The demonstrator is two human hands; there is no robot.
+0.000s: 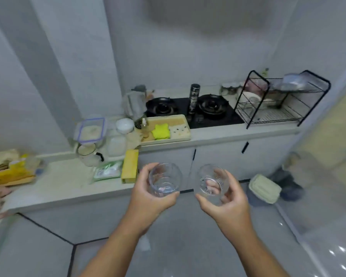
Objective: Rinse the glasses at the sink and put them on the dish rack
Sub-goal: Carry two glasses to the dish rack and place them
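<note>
I hold two clear glasses in front of me, above the floor and short of the counter edge. My left hand [148, 193] grips a smooth round glass [165, 179]. My right hand [226, 200] grips a ribbed glass [211, 181], with fingers showing through its wall. Both glasses tilt with their mouths toward the camera. A black wire dish rack [284, 100] stands at the far right of the counter, holding bowls and a glass. No sink is in view.
A two-burner gas stove [190, 108] with a dark bottle sits left of the rack. A tray [166, 127] with sponges, food containers, a white bowl [124, 125], a yellow box [129, 165] and packets crowd the counter's left. A pale container [265, 188] lies on the floor.
</note>
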